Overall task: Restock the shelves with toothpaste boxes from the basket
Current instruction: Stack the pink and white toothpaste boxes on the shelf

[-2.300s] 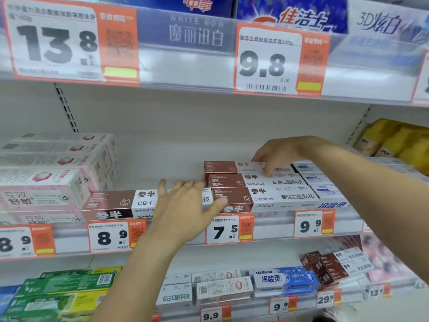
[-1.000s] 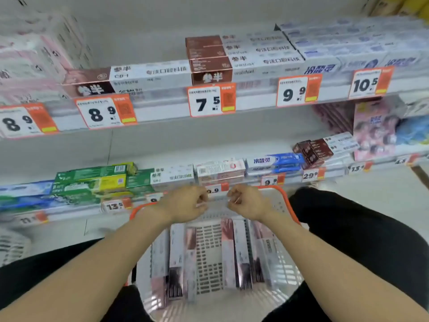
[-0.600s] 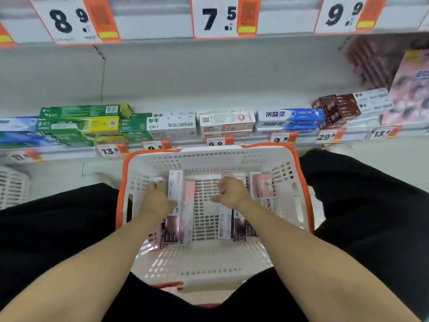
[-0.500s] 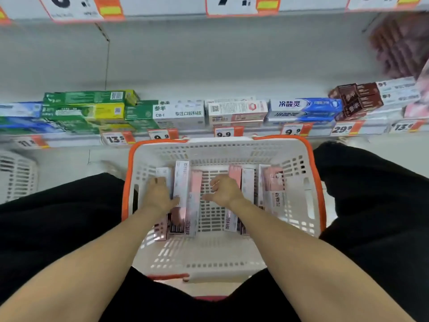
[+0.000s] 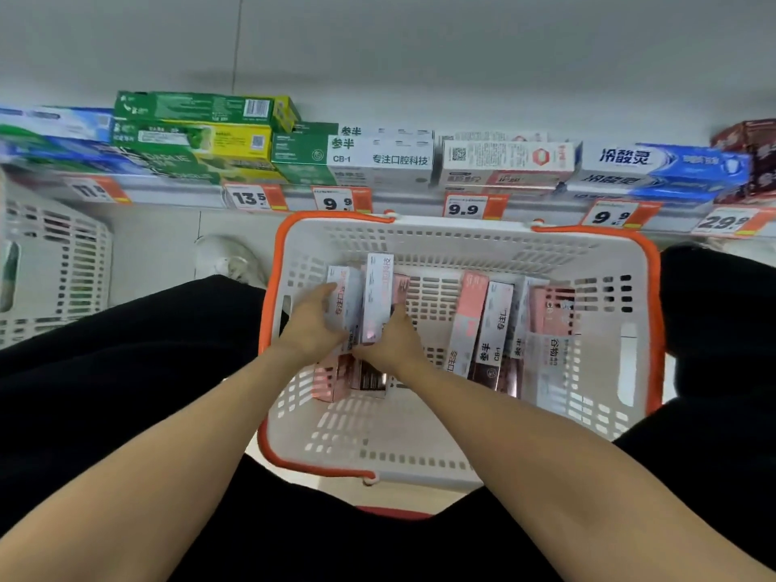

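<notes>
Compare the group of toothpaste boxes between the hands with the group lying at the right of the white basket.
The left group of pink-and-white toothpaste boxes is gripped by the left hand and right hand; the right group of pink-and-white toothpaste boxes is untouched. The left group's top boxes are raised on edge; the right group lies flat, fanned. Both sit in the white orange-rimmed plastic basket.

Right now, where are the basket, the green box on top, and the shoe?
basket (image 5: 462, 241), head view, far white wall under the rim.
green box (image 5: 189, 106), head view, middle of its top face.
shoe (image 5: 229, 258), head view, white toe on the floor.
</notes>
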Motion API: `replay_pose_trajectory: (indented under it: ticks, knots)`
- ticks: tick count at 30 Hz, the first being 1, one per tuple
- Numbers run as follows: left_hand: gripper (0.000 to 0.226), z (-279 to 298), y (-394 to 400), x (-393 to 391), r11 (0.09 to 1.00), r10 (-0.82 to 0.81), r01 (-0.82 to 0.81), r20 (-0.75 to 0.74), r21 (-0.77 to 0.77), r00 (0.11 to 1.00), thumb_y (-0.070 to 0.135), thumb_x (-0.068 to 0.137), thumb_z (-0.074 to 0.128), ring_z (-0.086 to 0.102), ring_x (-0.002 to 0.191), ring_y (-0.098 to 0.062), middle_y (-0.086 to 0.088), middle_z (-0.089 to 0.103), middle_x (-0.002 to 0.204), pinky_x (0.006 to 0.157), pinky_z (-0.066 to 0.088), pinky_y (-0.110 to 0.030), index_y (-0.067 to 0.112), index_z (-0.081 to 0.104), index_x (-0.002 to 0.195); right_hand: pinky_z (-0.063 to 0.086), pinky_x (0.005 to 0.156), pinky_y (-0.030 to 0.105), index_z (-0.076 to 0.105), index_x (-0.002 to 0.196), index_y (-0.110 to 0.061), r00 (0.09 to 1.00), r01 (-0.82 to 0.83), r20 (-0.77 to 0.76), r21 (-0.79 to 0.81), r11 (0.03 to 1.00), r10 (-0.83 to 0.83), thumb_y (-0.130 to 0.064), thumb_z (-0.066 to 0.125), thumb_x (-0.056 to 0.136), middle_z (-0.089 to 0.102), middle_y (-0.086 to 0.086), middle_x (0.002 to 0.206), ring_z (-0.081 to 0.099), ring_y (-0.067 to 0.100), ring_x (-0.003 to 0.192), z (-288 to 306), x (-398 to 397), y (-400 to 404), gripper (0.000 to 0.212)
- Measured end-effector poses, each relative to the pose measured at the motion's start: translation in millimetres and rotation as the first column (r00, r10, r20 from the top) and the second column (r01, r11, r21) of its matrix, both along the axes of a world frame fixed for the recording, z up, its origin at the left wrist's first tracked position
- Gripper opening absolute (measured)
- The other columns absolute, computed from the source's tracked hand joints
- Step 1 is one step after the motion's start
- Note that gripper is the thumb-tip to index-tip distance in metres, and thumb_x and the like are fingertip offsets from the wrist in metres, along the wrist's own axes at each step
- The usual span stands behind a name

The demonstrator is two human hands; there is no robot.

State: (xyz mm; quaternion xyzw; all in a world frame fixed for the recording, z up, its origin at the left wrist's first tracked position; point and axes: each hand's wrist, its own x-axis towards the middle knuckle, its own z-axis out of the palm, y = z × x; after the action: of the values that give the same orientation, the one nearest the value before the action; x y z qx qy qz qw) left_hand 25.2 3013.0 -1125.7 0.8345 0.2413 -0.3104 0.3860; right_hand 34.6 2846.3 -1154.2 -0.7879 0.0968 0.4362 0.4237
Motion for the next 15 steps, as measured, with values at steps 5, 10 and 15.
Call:
replay_pose_trajectory:
  ticks: [5, 10, 15]
  knots:
    - [0.086, -6.4, -18.2, 7.5, 0.994, 0.092, -0.093, 0.013, 0.056, 0.996, 0.014, 0.071, 0.087, 0.063, 0.113, -0.022, -0.007, 0.064, 0.125, 0.086, 0.055, -0.030, 0.015, 0.042, 0.145, 0.056, 0.072, 0.026, 0.043, 0.126, -0.011, 0.991, -0.054, -0.126, -0.001, 0.999, 0.053, -0.012, 0.085, 0.070, 0.065, 0.002, 0.108, 0.065, 0.020, 0.096, 2.7, 14.4, -35.8, 0.070]
    - [0.083, -10.3, -23.3, 2.4, 0.960, -0.171, 0.205, -0.178, 0.192, 0.969, 0.045, 0.071, 0.080, 0.044, 0.133, -0.028, -0.012, 0.047, 0.144, 0.107, 0.044, -0.040, 0.019, 0.045, 0.141, 0.054, 0.057, 0.023, 0.052, 0.122, -0.012, 0.963, -0.080, -0.255, 0.020, 0.997, 0.083, 0.006, 0.077, 0.073, 0.068, 0.004, 0.097, 0.066, 0.017, 0.079, 12.3, 20.7, -70.0, 0.058]
    - [0.103, -10.4, -33.5, -7.4, 0.986, -0.159, 0.167, -0.191, 0.027, 0.969, 0.020, 0.085, 0.078, 0.040, 0.141, -0.031, -0.011, 0.037, 0.156, 0.109, 0.038, -0.036, 0.024, 0.007, 0.161, 0.048, 0.052, 0.024, 0.053, 0.120, -0.012, 0.950, 0.033, -0.311, 0.021, 0.999, -0.025, 0.008, 0.074, 0.074, 0.066, 0.005, 0.091, 0.062, 0.018, 0.071, 8.9, 12.4, -87.1, 0.054]
